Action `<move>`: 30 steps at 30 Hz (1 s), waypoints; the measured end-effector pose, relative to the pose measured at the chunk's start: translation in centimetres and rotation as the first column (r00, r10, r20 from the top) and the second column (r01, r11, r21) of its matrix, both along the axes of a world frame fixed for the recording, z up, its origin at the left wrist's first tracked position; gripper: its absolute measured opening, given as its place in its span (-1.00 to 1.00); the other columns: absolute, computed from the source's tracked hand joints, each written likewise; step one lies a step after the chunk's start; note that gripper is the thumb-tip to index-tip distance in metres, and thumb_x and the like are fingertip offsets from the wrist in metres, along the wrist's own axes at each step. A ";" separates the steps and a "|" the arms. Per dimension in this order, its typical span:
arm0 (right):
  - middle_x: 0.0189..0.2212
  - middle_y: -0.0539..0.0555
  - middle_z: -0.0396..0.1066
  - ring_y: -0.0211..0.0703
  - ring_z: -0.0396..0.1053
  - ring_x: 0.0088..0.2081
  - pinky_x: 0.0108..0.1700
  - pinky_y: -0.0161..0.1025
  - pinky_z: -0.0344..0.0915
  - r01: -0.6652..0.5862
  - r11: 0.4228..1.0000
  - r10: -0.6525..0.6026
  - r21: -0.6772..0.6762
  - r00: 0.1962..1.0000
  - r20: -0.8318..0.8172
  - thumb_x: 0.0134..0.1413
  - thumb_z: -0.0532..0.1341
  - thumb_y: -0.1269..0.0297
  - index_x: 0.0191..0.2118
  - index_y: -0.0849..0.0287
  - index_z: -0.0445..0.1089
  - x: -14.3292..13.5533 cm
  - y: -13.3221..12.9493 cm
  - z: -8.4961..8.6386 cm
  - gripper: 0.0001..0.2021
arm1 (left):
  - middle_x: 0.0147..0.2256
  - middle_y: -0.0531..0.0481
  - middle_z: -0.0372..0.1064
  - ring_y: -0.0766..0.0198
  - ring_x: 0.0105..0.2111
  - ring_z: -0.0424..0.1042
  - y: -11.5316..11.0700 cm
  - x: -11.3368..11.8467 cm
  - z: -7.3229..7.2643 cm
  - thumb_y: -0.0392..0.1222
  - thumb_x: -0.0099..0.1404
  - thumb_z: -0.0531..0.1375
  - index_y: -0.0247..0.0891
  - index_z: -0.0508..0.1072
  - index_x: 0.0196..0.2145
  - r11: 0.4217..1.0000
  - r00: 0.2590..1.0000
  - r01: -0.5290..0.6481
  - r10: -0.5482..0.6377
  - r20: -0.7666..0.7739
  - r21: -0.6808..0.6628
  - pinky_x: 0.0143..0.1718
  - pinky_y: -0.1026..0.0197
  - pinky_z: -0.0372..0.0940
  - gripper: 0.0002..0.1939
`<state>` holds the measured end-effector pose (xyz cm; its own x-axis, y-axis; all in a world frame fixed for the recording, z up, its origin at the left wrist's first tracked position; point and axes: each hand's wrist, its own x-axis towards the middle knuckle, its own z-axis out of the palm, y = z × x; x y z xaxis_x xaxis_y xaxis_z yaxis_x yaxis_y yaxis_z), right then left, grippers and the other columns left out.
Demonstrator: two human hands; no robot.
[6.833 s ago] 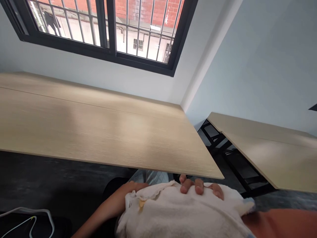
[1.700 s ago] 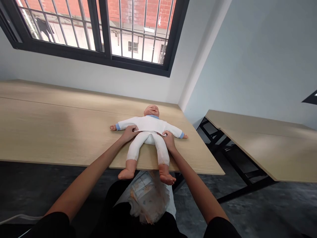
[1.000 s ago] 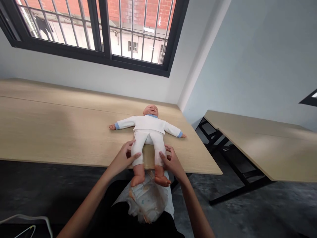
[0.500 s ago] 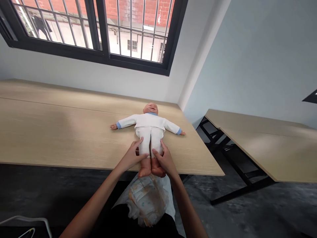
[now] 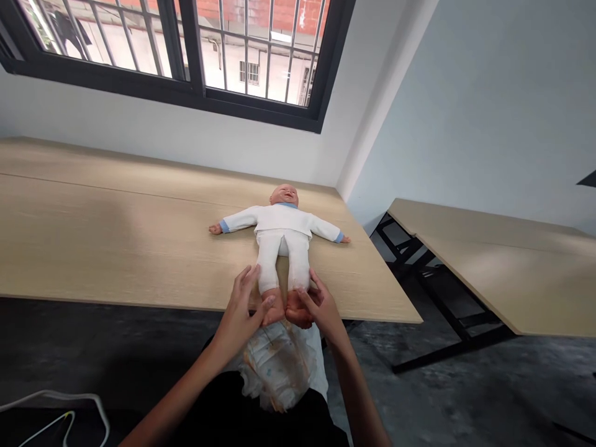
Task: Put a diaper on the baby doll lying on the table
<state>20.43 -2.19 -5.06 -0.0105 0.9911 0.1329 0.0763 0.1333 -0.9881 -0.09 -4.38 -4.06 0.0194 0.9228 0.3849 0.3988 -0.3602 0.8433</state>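
A baby doll [image 5: 283, 218] in a white top with blue cuffs and white trousers lies on its back on the wooden table [image 5: 177, 248], arms spread, bare feet at the front edge. My left hand [image 5: 246, 305] is beside the doll's lower leg on the left, fingers apart, thumb near the ankle. Around the other lower leg, my right hand [image 5: 321, 304] has its thumb on the trouser hem and its fingers along the outer side; its grip is loose. A crumpled whitish plastic-like item [image 5: 279, 366] rests on my lap.
Behind the table are a wall and a barred window [image 5: 251, 56]. A second wooden table [image 5: 503, 267] with black folding legs stands to the right, across a gap. White cables [image 5: 100, 410] are at the lower left.
Both hands have shifted down the doll's legs toward the ankles, and my left hand has opened away from the leg. The doll's legs are farther apart. The view has tilted slightly down.
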 end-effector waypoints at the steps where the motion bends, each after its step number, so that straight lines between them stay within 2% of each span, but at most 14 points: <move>1: 0.09 0.25 0.38 0.10 0.36 0.10 0.11 0.07 0.36 0.009 1.000 -0.009 -0.023 1.000 -0.009 0.07 0.25 -0.08 0.31 0.15 0.09 0.6 -0.5 0.0 -0.25 | 0.17 -0.12 0.16 0.00 0.25 0.10 -1.3 -0.4 -0.1 -0.03 0.31 0.15 -0.04 0.27 0.19 0.998 0.998 -0.045 0.048 -0.052 0.053 0.24 -0.10 0.09 -0.50; 2: 0.09 0.26 0.37 0.09 0.37 0.09 0.11 0.07 0.35 0.024 0.999 -0.025 -0.049 1.000 -0.007 0.07 0.25 -0.08 0.29 0.16 0.12 1.4 -1.0 0.1 -0.26 | 0.07 -0.11 0.29 0.02 0.15 0.24 -2.5 -0.8 -0.2 -0.06 0.33 0.14 -0.01 0.37 0.10 0.995 0.994 -0.031 0.040 -0.098 0.098 0.17 -0.07 0.18 -0.61; 3: 0.10 0.27 0.36 0.09 0.37 0.08 0.11 0.06 0.35 0.040 0.997 -0.039 -0.071 0.999 0.010 0.06 0.26 -0.07 0.26 0.17 0.15 2.3 -1.5 0.2 -0.28 | -0.08 -0.10 0.41 0.04 0.01 0.37 -3.6 -1.3 -0.4 -0.08 0.33 0.13 -0.01 0.47 -0.03 0.989 0.984 0.086 -0.065 -0.165 0.122 0.08 -0.04 0.26 -0.73; 5: 0.11 0.26 0.34 0.07 0.38 0.08 0.11 0.06 0.35 0.041 0.996 -0.034 -0.084 0.996 0.084 0.07 0.26 -0.06 0.22 0.14 0.21 4.2 -2.2 0.8 -0.35 | -0.25 -0.09 0.49 0.04 -0.17 0.45 -5.1 -2.2 -1.1 -0.03 0.30 0.18 0.00 0.55 -0.16 0.932 0.880 0.362 -0.340 -0.331 0.003 -0.02 -0.04 0.31 -0.80; 6: 0.13 0.24 0.33 0.06 0.37 0.08 0.12 0.05 0.34 0.015 0.997 -0.005 -0.082 0.993 0.121 0.07 0.27 -0.05 0.20 0.11 0.24 5.1 -2.4 1.1 -0.38 | -0.24 -0.09 0.51 0.01 -0.16 0.46 -5.5 -2.5 -1.5 0.02 0.26 0.23 0.00 0.56 -0.15 0.883 0.802 0.459 -0.460 -0.381 -0.099 -0.02 -0.06 0.30 -0.77; 8: 0.15 0.20 0.31 0.04 0.35 0.11 0.14 0.05 0.32 -0.058 0.995 0.071 -0.079 0.983 0.171 0.09 0.26 -0.04 0.17 0.06 0.28 6.5 -2.7 1.8 -0.43 | -0.04 -0.11 0.49 -0.13 0.01 0.40 -5.5 -2.6 -2.5 0.11 0.14 0.31 0.04 0.52 -0.02 0.799 0.688 0.528 -0.601 -0.408 -0.286 0.10 -0.15 0.22 -0.56; 10: 0.16 0.18 0.30 0.03 0.33 0.13 0.17 0.05 0.29 -0.114 0.990 0.129 -0.086 0.971 0.201 0.13 0.24 -0.03 0.19 0.05 0.27 7.3 -2.9 2.4 -0.45 | 0.17 -0.08 0.32 -0.24 0.20 0.21 -5.0 -2.0 -3.8 0.12 0.07 0.35 0.11 0.43 0.11 0.753 0.648 0.539 -0.657 -0.386 -0.377 0.21 -0.20 0.09 -0.38; 13: 0.18 0.15 0.29 0.02 0.28 0.17 0.22 0.08 0.23 -0.149 0.984 0.171 -0.101 0.949 0.266 0.17 0.22 -0.01 0.20 0.03 0.25 7.4 -3.3 2.8 -0.47 | 0.27 0.02 0.18 -0.25 0.29 0.04 -4.5 0.1 -6.1 -0.05 0.04 0.39 0.21 0.32 0.19 0.740 0.652 0.559 -0.671 -0.354 -0.375 0.30 -0.22 -0.11 -0.26; 16: 0.20 0.13 0.27 0.04 0.26 0.19 0.25 0.10 0.18 -0.147 0.985 0.169 -0.087 0.927 0.336 0.18 0.21 0.01 0.20 0.02 0.26 7.1 -3.7 3.0 -0.50 | 0.25 0.08 0.22 -0.21 0.30 0.03 -4.7 2.6 -8.0 -0.29 0.05 0.30 0.23 0.36 0.14 0.716 0.635 0.601 -0.697 -0.333 -0.354 0.34 -0.23 -0.28 -0.29; 18: 0.20 0.11 0.27 0.04 0.25 0.20 0.25 0.10 0.18 -0.150 0.986 0.169 -0.079 0.915 0.365 0.19 0.20 0.02 0.20 0.01 0.27 6.9 -3.9 3.1 -0.51 | 0.21 0.10 0.27 -0.14 0.29 0.06 -5.0 3.7 -8.2 -0.37 0.11 0.20 0.21 0.44 0.07 0.701 0.635 0.606 -0.711 -0.302 -0.375 0.35 -0.18 -0.28 -0.38; 21: 0.18 0.10 0.29 0.06 0.24 0.20 0.26 0.12 0.17 -0.178 0.981 0.192 -0.072 0.888 0.419 0.18 0.21 0.03 0.20 -0.02 0.28 6.8 -4.4 3.7 -0.51 | 0.16 0.13 0.34 -0.07 0.27 0.13 -5.3 3.9 -5.9 -0.34 0.19 0.13 0.19 0.49 0.02 0.695 0.685 0.599 -0.702 -0.193 -0.398 0.34 -0.09 -0.17 -0.48; 24: 0.16 0.10 0.32 0.09 0.26 0.18 0.24 0.15 0.18 -0.181 0.982 0.184 -0.050 0.878 0.442 0.17 0.22 0.02 0.18 -0.03 0.31 6.8 -4.9 4.7 -0.53 | 0.06 0.05 0.43 -0.02 0.12 0.32 -5.5 3.0 -1.5 -0.13 0.31 0.11 0.09 0.50 0.00 0.614 0.687 0.680 -0.725 0.055 -0.402 0.21 -0.03 0.12 -0.66; 26: 0.16 0.09 0.32 0.09 0.25 0.19 0.25 0.13 0.17 -0.152 0.988 0.151 -0.030 0.899 0.411 0.18 0.21 0.00 0.16 -0.05 0.33 6.8 -5.4 5.7 -0.55 | -0.15 -0.04 0.52 0.02 -0.11 0.45 -5.5 2.3 1.6 0.08 0.36 0.06 -0.06 0.55 -0.12 0.609 0.729 0.667 -0.652 0.208 -0.429 -0.01 0.00 0.31 -0.66; 30: 0.19 0.12 0.28 0.12 0.19 0.24 0.27 0.08 0.14 -0.216 0.976 0.207 0.014 0.952 0.225 0.14 0.16 -0.19 0.21 -0.07 0.28 7.3 -7.0 7.9 -0.42 | -0.25 -0.06 0.50 0.06 -0.16 0.44 -4.6 2.0 6.8 0.30 0.20 0.18 -0.19 0.54 -0.21 0.661 0.780 0.608 -0.396 0.484 -0.439 -0.14 0.12 0.35 -0.50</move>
